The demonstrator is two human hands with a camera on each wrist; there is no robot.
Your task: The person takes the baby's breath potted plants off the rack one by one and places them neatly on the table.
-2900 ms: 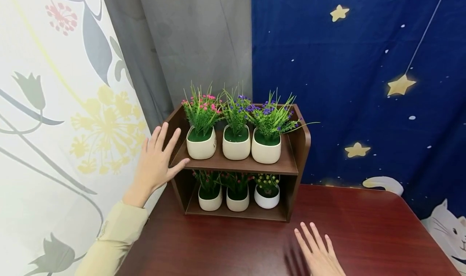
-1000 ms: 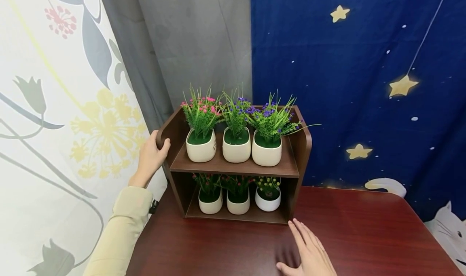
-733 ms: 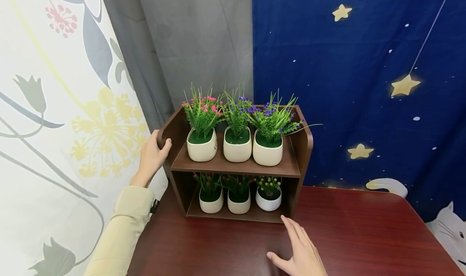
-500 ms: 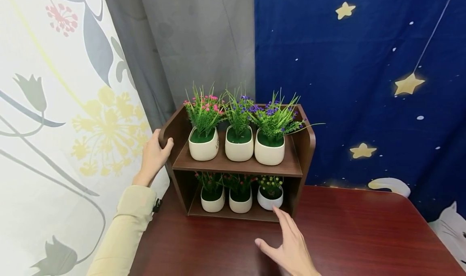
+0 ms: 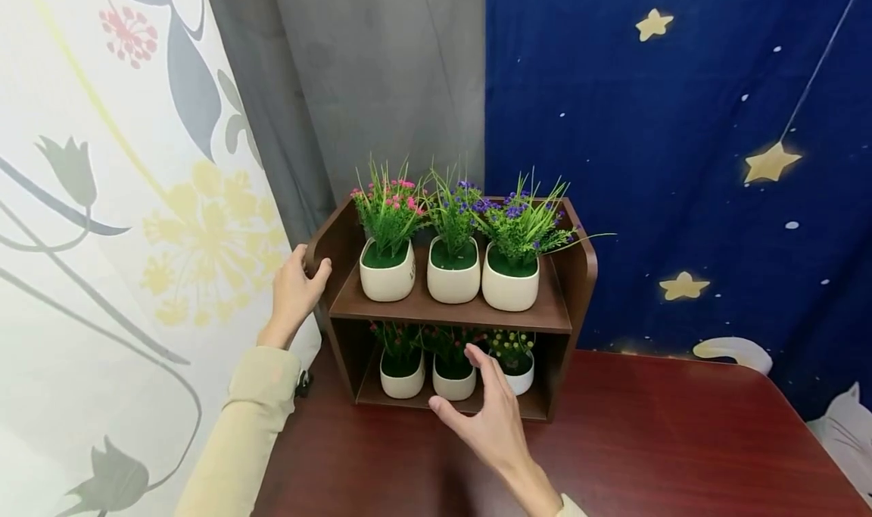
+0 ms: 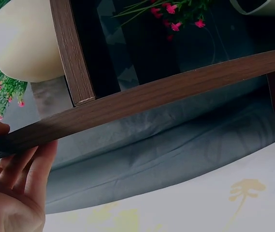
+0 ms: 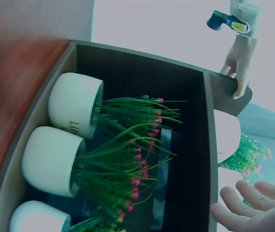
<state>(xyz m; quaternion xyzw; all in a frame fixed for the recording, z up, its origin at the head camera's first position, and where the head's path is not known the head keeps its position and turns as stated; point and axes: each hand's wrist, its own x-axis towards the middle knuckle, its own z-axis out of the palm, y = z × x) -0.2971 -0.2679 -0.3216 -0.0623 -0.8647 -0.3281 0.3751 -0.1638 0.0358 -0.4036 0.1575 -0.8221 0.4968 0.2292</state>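
A two-tier brown wooden shelf [image 5: 581, 282] stands on the table. My left hand [image 5: 297, 294] grips the top of its left side panel, thumb on the inner side and fingers on the outer side, as the left wrist view [image 6: 16, 193] also shows. My right hand [image 5: 493, 418] hovers before the lower tier, fingers spread and slightly bent, thumb apart, holding nothing. It partly hides the white pot with yellow flowers [image 5: 521, 381]. Beside that stand a middle pot [image 5: 454, 387] and a left pot [image 5: 402, 384], both with red flowers.
Three cream pots line the upper tier: one with pink flowers [image 5: 387, 281], two with purple flowers, at the middle [image 5: 453, 284] and right [image 5: 509, 290]. The reddish table [image 5: 681, 426] extends to the right. Curtains [image 5: 395, 70] hang behind, and a floral cloth [image 5: 102, 313] on the left.
My left hand has gone from spread beside the shelf to gripping its left side panel. The right hand has moved left and up, from the table's right to before the lower tier.
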